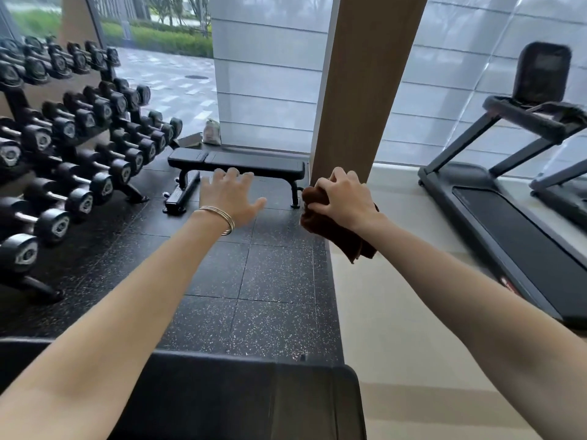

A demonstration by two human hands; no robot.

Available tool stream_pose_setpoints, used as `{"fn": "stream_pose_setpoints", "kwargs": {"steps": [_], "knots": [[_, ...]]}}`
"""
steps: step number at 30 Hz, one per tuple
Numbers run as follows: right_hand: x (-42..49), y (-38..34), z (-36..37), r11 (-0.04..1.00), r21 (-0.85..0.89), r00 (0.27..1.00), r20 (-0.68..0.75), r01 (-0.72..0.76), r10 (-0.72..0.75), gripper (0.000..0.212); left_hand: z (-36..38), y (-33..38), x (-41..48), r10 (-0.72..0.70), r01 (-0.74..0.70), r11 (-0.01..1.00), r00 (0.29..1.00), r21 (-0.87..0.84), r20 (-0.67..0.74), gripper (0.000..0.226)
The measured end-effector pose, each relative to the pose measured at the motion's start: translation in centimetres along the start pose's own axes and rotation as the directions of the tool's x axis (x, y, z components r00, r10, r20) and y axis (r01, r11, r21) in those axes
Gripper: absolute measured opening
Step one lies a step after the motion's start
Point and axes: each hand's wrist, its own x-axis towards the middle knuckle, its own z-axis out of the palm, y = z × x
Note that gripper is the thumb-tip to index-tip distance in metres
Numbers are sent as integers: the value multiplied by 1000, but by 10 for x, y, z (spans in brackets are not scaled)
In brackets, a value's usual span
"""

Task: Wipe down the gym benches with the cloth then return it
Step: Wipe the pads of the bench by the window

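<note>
A black flat gym bench stands across the floor by the window, ahead of me. A second black padded bench fills the bottom of the view, right under my arms. My right hand is raised in the air and shut on a dark brown cloth, which hangs down below the fist. My left hand, with thin bangles at the wrist, is stretched forward with fingers spread and holds nothing. Both hands are in the air, well short of the far bench.
A rack of black dumbbells lines the left side. A treadmill stands at the right on pale flooring. A brown pillar rises beside the far bench's right end. Speckled black rubber floor lies between the two benches.
</note>
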Motion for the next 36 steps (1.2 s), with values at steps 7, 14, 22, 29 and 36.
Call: {"fn": "stream_pose_setpoints", "kwargs": {"steps": [7,14,22,29,36], "knots": [[-3,15,-3,1000,-14,1000,-24,-18,18,39,2,12,-1,42,-44,998,998,47,40,67],[-19,39,5,1000,-23,999,-41,-18,17,47,7,36,-3,89,-90,994,996,69,25,67],[-31,120,13,1000,-13,999,-41,14,-14,47,18,113,10,78,-80,993,997,86,23,68],[-57,251,0,996,-2,995,-45,94,-94,43,37,243,19,-18,16,997,1000,80,22,68],[-63,366,-13,993,-25,993,-12,118,-118,43,39,352,36,-21,16,996,998,84,58,68]]}}
